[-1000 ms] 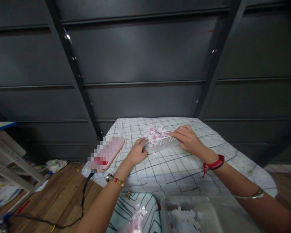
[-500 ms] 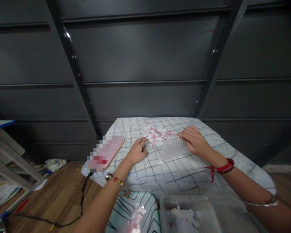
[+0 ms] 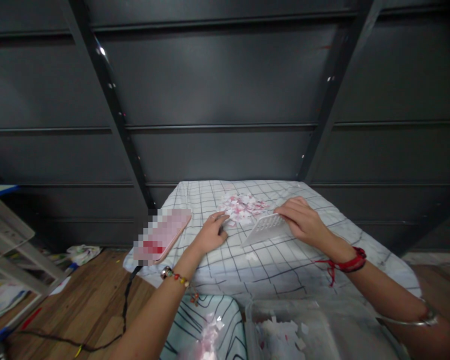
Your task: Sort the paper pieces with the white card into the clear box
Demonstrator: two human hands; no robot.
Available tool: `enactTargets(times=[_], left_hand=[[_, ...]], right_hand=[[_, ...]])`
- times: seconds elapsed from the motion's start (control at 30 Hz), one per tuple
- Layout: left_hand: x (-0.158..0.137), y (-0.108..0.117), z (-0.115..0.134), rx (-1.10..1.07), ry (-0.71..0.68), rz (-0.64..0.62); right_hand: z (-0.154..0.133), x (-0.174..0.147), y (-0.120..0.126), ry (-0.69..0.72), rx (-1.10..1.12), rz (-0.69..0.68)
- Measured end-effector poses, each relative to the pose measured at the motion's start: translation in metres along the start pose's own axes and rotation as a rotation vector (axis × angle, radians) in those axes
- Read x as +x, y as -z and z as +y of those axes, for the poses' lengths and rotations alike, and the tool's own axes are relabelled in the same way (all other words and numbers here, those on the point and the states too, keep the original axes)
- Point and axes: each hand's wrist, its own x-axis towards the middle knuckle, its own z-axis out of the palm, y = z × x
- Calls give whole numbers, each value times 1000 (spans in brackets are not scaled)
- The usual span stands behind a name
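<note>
My right hand (image 3: 303,222) grips a thin white plastic panel with rows of holes (image 3: 267,228) by its upper right edge, holding it tilted over the cloth. Behind the panel lies a loose heap of small white and pink paper scraps (image 3: 243,207). At the heap's left edge rests my left hand (image 3: 213,233), fingers reaching forward and apart, with nothing visible in them. A single white scrap (image 3: 252,256) lies on the checked cloth (image 3: 202,197) in front of the panel.
A pink phone (image 3: 168,235) with a dark cable (image 3: 125,305) lies left on the cloth. Nearest me are a clear plastic box (image 3: 318,325) holding paper scraps, and a clear bag with pink bits (image 3: 210,340) on green striped fabric (image 3: 230,320). A dark panelled wall (image 3: 217,80) stands behind.
The white panel has tipped over to a flatter slant, and its lower edge has moved slightly left, away from the single scrap. My left hand stays almost where it was.
</note>
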Motion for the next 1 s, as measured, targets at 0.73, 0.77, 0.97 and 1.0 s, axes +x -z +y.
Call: enactTargets(times=[0.73,0.77,0.97,1.0], left_hand=[[-9,18,27,-80,-271,-288],[-9,17,26,-76,-253,-280],[-6,6,16,49,-48,-93],[-5,4,13,73,-18,-54]], right_hand=[[-26,-26,60,-64,79,-89],[-26,-25,61,-59,74,-82],[-2,-12,43,-56,-147,3],[4,-9,36,-80,-202,8]])
